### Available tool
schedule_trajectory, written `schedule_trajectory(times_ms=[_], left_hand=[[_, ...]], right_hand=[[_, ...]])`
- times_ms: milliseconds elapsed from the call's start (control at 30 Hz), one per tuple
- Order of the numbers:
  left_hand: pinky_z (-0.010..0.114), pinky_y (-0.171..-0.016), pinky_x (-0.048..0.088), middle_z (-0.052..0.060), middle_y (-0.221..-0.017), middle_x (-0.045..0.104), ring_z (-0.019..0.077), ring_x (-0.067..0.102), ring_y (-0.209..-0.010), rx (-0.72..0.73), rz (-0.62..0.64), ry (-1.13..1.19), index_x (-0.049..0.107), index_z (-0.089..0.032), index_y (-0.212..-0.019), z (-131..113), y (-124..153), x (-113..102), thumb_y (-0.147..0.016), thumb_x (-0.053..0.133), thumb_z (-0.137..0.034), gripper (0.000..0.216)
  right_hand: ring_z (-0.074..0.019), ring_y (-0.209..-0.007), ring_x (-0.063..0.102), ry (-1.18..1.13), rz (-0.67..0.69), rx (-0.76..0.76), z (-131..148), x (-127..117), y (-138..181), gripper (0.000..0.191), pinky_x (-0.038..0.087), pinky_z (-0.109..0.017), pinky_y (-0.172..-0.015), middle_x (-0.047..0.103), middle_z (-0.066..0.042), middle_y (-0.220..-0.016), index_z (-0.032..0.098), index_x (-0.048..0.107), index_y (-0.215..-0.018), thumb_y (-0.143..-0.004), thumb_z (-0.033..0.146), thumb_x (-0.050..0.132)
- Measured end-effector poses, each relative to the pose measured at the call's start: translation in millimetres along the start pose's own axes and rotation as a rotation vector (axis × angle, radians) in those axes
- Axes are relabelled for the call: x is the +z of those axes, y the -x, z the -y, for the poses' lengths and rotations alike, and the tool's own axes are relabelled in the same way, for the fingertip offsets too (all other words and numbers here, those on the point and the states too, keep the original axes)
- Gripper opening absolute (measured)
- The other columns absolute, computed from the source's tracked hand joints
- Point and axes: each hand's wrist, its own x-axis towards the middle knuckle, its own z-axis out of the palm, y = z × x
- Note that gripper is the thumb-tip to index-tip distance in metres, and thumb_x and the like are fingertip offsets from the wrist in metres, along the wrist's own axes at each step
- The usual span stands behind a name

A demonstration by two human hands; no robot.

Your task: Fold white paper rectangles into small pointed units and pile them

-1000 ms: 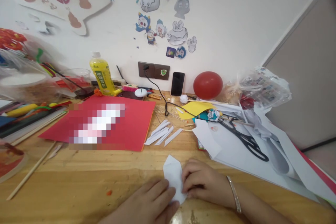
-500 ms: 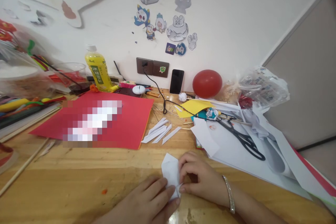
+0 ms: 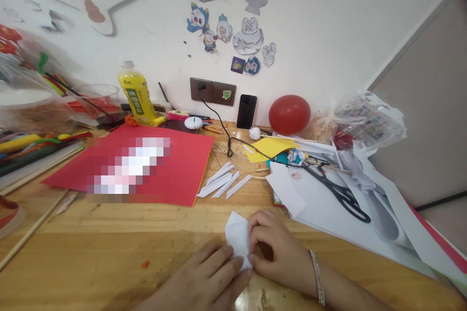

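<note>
A small folded white paper (image 3: 237, 238) with a pointed top end lies on the wooden table at the near middle. Fingers of my left hand (image 3: 215, 274) press on its lower left part and cover its bottom end. My right hand (image 3: 275, 248), with a bracelet at the wrist, pinches the paper's right edge between thumb and fingers. Beyond my hands, several narrow folded white paper strips (image 3: 219, 181) lie in a loose group.
A red sheet (image 3: 182, 170) lies at left, with a yellow drink bottle (image 3: 136, 95) behind it. Black scissors (image 3: 339, 194) rest on white papers (image 3: 328, 223) at right. A red balloon (image 3: 290, 114) and a phone (image 3: 247, 112) stand by the wall.
My right thumb and fingers have closed in on the paper's right edge, where a raised flap showed before. My left hand stays nearly in place. The view has shifted slightly.
</note>
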Motion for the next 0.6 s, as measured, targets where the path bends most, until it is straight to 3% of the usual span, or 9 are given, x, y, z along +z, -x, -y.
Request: schedule_trajectory(times_ms=[200, 400, 600], left_hand=[[0.036, -0.096, 0.038, -0.001, -0.106, 0.068, 0.0210, 0.056, -0.097, -0.023, -0.076, -0.008, 0.063, -0.021, -0.114, -1, 3, 12, -0.093, 0.058, -0.028, 0.022], [0.035, -0.092, 0.037, -0.001, -0.104, 0.067, 0.0215, 0.054, -0.095, 0.055, -0.157, -0.026, 0.063, -0.020, -0.110, 4, 5, 25, -0.093, 0.056, -0.029, 0.020], [0.035, -0.093, 0.035, -0.002, -0.106, 0.066, 0.0207, 0.054, -0.097, 0.050, -0.144, -0.046, 0.063, -0.021, -0.110, 3, 4, 23, -0.094, 0.055, -0.027, 0.019]], right_hand=[[-0.0182, -0.087, 0.052, 0.040, 0.032, 0.014, 2, 1, 0, 0.024, 0.039, -0.031, -0.077, 0.054, 0.000, -0.086, 0.019, 0.051, -0.069, -0.064, -0.001, 0.063], [-0.0190, -0.089, 0.050, 0.110, 0.096, 0.034, 5, -1, 3, 0.024, 0.039, -0.033, -0.079, 0.053, -0.001, -0.091, 0.019, 0.050, -0.075, -0.069, -0.001, 0.061], [-0.0193, -0.091, 0.049, 0.111, 0.123, 0.045, 7, -1, 5, 0.023, 0.039, -0.033, -0.080, 0.053, -0.002, -0.093, 0.019, 0.049, -0.076, -0.075, 0.000, 0.062]])
